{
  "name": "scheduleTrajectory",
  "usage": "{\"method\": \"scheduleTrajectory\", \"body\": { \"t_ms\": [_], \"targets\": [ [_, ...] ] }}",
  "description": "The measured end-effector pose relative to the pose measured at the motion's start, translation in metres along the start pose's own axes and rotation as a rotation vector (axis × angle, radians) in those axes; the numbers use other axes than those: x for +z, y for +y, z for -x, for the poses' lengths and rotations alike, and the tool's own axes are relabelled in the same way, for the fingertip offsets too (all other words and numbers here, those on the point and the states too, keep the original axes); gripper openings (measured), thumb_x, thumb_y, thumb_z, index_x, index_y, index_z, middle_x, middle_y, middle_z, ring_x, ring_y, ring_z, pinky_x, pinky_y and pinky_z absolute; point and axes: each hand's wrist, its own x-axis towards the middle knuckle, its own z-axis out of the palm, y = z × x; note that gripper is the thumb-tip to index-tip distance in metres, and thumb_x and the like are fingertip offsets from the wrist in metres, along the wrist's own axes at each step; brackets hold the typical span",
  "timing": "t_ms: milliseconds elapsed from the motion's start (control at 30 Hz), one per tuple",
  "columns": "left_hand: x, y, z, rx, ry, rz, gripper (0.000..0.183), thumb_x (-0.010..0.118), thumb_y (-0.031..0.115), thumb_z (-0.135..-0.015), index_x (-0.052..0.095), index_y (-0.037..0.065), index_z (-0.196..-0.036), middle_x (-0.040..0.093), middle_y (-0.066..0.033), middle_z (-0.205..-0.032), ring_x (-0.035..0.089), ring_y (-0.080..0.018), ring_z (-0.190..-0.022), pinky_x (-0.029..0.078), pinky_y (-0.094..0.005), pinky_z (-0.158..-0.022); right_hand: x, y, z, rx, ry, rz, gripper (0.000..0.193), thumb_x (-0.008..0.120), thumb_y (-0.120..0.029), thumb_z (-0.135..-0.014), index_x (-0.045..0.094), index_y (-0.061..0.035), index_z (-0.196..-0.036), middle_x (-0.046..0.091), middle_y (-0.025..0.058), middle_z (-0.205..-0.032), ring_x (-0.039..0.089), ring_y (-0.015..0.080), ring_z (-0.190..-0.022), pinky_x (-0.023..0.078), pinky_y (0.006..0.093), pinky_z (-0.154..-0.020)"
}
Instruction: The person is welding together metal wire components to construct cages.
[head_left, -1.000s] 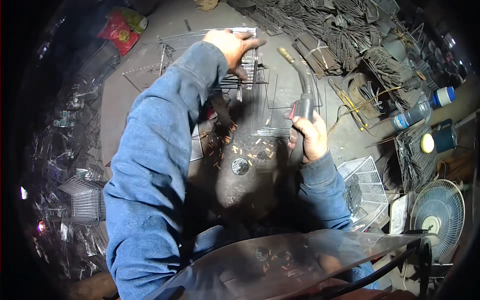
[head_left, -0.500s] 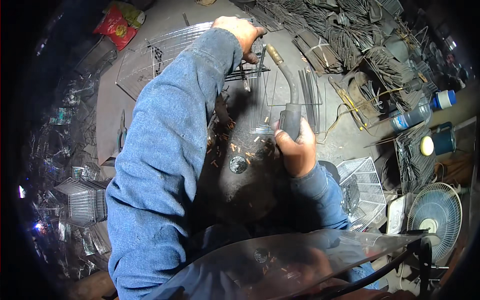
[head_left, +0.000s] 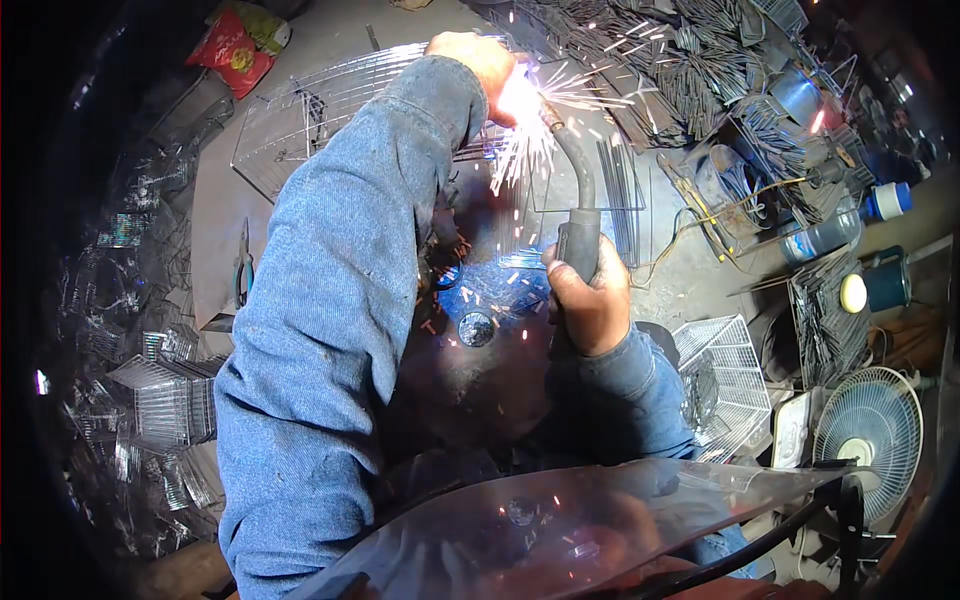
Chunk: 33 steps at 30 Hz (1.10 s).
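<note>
My right hand [head_left: 593,300] is wrapped round the dark handle of a welding torch [head_left: 582,185], whose curved neck points up and left. A bright arc burns at its tip and throws sparks outward. Right beside that glare, my left hand [head_left: 474,62] grips the right end of a wire basket [head_left: 330,95] made of thin metal rods. Its fingertips are partly lost in the light. The basket lies on the worktable [head_left: 215,215], partly covered by my left forearm. Several loose wire rods [head_left: 622,190] lie right of the arc.
Pliers [head_left: 243,265] lie on the table left of my forearm. Bundles of wire parts [head_left: 690,80] fill the far right. A finished-looking wire basket [head_left: 735,370], a fan [head_left: 868,440] and a water bottle [head_left: 825,238] stand at the right. A clear curved shield [head_left: 600,510] crosses the lower view.
An arc has lit at the torch tip, with sparks flying and blue-white light on the table. The torch tip has shifted slightly; both hands stay nearly in place.
</note>
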Motion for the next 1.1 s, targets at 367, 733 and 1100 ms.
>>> {"method": "scheduleTrajectory", "body": {
  "t_ms": [367, 733, 1100],
  "targets": [
    [0.022, -0.013, 0.035, -0.097, 0.261, -0.049, 0.108, 0.078, 0.061, -0.058, 0.028, 0.021, -0.146, 0.034, -0.0134, -0.149, 0.038, -0.0361, -0.133, 0.035, -0.0599, -0.103, -0.017, -0.009, -0.014, 0.162, -0.045, -0.293, 0.022, 0.061, -0.015, -0.079, 0.057, -0.0018, -0.096, 0.056, 0.0046, -0.07, 0.051, 0.0115, -0.053, 0.041, 0.0249, -0.049],
    [0.048, -0.021, 0.013, -0.153, 0.256, -0.077, 0.086, 0.075, 0.05, -0.069, 0.041, 0.013, -0.138, 0.049, -0.0128, -0.136, 0.048, -0.0327, -0.125, 0.042, -0.0503, -0.1, -0.009, 0.043, -0.051, 0.465, -0.06, -0.721, 0.027, 0.058, -0.016, -0.083, 0.057, -0.0001, -0.105, 0.058, 0.0062, -0.077, 0.05, 0.0109, -0.057, 0.045, 0.0271, -0.047],
    [0.066, -0.034, 0.004, -0.15, 0.277, -0.048, 0.084, 0.075, 0.049, -0.07, 0.041, 0.014, -0.138, 0.047, -0.0117, -0.139, 0.047, -0.0333, -0.126, 0.042, -0.0498, -0.1, -0.015, 0.043, -0.038, 0.521, -0.093, -0.792, 0.019, 0.057, -0.015, -0.084, 0.061, 0.0015, -0.09, 0.052, 0.0037, -0.066, 0.048, 0.0097, -0.054, 0.042, 0.0254, -0.046]
  ]
}}
